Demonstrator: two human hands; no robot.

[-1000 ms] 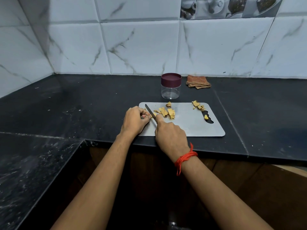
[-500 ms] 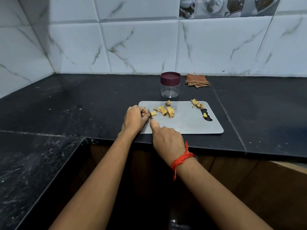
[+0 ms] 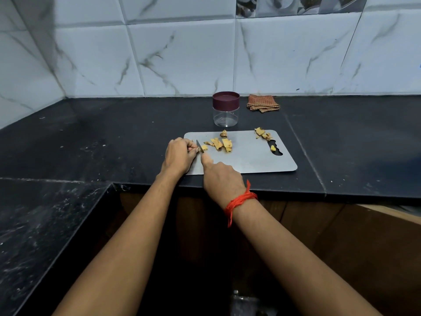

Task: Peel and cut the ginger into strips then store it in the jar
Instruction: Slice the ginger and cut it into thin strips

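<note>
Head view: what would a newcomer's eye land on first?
Both hands work at the left edge of the cutting board: the right hand, red thread on its wrist, holds a knife, and the left hand pinches a ginger piece. Behind the board stands a clear jar, maroon lid on.

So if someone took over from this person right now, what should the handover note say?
Left hand pinches a small ginger piece at the left edge of the cutting board. Right hand grips the knife, blade against that piece. Cut slices lie mid-board, scraps near its far right corner. Jar stands behind the board, lid on, apparently empty. Done: most slicing. Left: finish strips, open jar, fill it.
</note>
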